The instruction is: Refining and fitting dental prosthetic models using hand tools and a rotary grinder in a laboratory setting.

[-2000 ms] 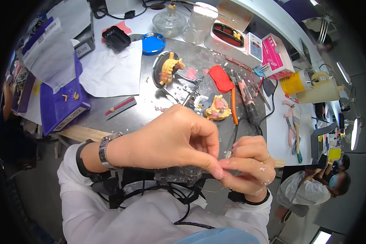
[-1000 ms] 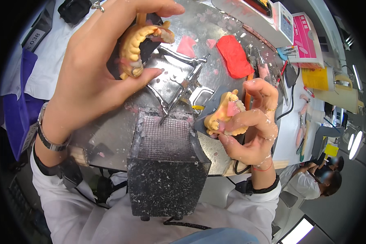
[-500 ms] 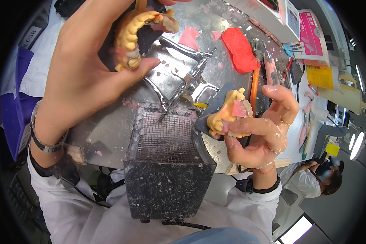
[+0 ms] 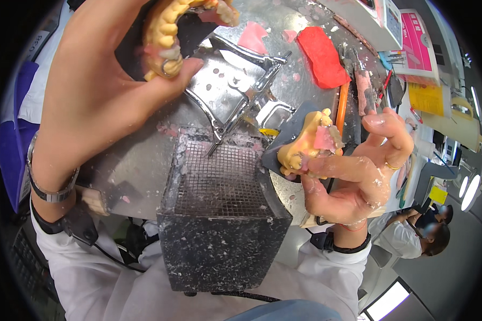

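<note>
My left hand, upper left, is closed around a yellow dental cast with a curved row of teeth, a metal clasp and some pink material. Part of this cast runs out of the top edge. At right, the thumb and index finger of my right hand grip the edge of a second yellow dental cast on a dark grey base. This one bears a pink wax piece with pale teeth partly behind my finger. Between the casts lies a shiny metal articulator; I cannot tell whether either cast is fixed to it.
A black box with a mesh top stands at the table's front edge, dusted with white debris. Behind the right cast lie a red wax sheet, pink wax scraps and an orange-handled tool. A pink-and-white carton stands farther right.
My left hand and its cast have shifted up and left. My right hand has moved slightly right, its index finger still on the second cast. The whole view has shifted a little.
</note>
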`<state>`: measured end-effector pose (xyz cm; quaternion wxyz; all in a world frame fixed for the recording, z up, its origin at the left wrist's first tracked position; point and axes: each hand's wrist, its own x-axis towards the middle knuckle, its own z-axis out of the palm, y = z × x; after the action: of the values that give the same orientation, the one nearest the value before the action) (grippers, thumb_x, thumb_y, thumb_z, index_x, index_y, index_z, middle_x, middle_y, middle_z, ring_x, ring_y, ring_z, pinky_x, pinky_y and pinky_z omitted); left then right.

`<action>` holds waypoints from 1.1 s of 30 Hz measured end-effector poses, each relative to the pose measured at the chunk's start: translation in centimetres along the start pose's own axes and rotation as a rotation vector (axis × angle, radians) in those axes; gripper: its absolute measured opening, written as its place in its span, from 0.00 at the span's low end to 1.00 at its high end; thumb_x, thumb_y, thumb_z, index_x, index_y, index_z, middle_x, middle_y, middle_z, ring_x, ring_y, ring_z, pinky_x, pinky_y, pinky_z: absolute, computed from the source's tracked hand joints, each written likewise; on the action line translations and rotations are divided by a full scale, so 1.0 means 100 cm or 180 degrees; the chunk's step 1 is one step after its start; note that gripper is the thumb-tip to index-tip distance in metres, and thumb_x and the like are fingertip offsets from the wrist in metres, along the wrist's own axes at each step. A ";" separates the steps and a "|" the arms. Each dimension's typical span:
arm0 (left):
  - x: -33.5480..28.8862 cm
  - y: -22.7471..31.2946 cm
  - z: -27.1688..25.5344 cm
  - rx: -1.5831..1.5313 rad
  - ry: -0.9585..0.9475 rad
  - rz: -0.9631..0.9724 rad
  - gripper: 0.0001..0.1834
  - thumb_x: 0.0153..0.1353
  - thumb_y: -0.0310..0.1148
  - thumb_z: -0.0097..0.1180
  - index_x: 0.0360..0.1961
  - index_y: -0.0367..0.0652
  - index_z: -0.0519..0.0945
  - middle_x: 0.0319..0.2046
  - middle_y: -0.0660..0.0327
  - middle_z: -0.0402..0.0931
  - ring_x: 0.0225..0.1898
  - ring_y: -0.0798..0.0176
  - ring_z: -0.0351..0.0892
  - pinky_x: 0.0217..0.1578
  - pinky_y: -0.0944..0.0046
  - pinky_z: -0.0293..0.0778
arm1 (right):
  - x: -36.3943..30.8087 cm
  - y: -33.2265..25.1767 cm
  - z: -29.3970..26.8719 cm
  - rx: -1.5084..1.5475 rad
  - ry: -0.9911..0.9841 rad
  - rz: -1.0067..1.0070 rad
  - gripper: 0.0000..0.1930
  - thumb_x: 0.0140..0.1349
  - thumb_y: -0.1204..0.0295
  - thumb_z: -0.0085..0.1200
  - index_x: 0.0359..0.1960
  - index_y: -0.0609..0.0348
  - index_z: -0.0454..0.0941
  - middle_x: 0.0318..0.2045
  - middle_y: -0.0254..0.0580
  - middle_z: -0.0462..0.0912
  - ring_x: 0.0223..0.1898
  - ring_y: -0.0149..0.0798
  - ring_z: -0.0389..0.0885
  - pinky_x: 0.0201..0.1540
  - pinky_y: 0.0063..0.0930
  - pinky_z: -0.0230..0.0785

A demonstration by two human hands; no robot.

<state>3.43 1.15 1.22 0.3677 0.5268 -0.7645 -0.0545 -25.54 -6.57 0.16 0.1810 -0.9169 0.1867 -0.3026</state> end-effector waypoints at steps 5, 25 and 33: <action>-0.001 0.002 -0.001 0.0009 0.0004 -0.0013 0.32 0.43 0.17 0.66 0.54 0.34 0.72 0.53 0.53 0.73 0.54 0.58 0.74 0.54 0.64 0.69 | 0.003 0.003 0.000 0.0055 -0.0004 -0.0093 0.10 0.29 0.72 0.63 0.20 0.44 0.82 0.52 0.43 0.63 0.57 0.47 0.63 0.67 0.54 0.45; 0.000 0.004 -0.002 -0.0094 -0.0050 -0.0020 0.32 0.43 0.16 0.65 0.54 0.35 0.72 0.53 0.54 0.73 0.54 0.58 0.74 0.54 0.64 0.69 | 0.002 0.014 0.005 0.0370 0.0158 -0.0344 0.11 0.29 0.72 0.61 0.20 0.45 0.80 0.53 0.46 0.61 0.58 0.50 0.63 0.67 0.58 0.45; 0.006 0.005 0.003 -0.0189 -0.0133 -0.0048 0.32 0.43 0.16 0.65 0.54 0.35 0.72 0.53 0.54 0.73 0.54 0.58 0.74 0.54 0.64 0.68 | -0.001 0.010 0.008 0.0394 0.0087 -0.0069 0.12 0.28 0.76 0.61 0.21 0.48 0.80 0.52 0.47 0.62 0.59 0.48 0.62 0.68 0.66 0.42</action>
<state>2.71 0.74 1.54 0.3666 0.5201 -0.7660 -0.0910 -25.34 -7.24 -0.88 0.2315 -0.9017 0.1602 -0.3281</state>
